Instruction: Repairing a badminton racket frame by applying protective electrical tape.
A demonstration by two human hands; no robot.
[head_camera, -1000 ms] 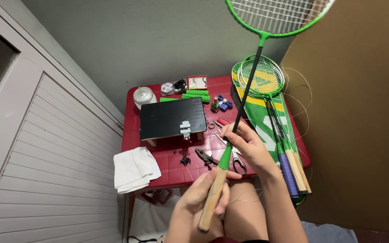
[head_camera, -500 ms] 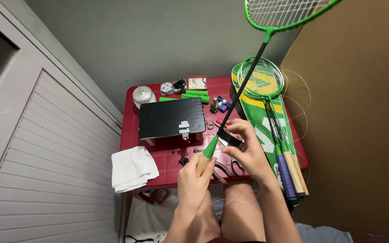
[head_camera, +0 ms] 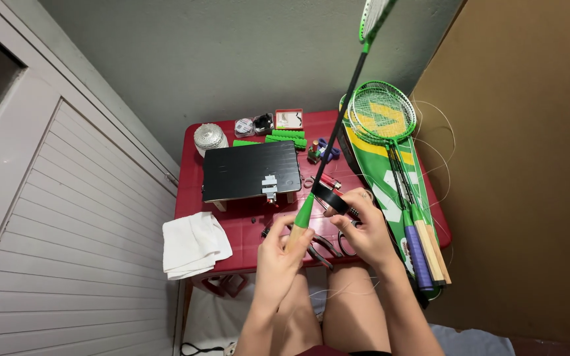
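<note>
A green badminton racket with a black shaft (head_camera: 349,99) slants up from my lap to the top of the view. My left hand (head_camera: 280,254) grips its bare wooden handle just below the green cone (head_camera: 305,212). My right hand (head_camera: 363,229) pinches a black strip of grip tape (head_camera: 330,198) and holds it next to the cone. Both hands are over the front edge of a small red table (head_camera: 190,178).
A black box (head_camera: 245,170) stands mid-table, a folded white cloth (head_camera: 193,243) at its front left corner. Several rackets (head_camera: 407,191) lie on a green cover (head_camera: 371,155) at the right. Pliers (head_camera: 321,249), small spools and green packets are scattered around. A brown wall rises on the right.
The racket has swung from leaning right to more upright, its head now mostly out of view. My left hand slid up the handle, and the black tape came up to the cone.
</note>
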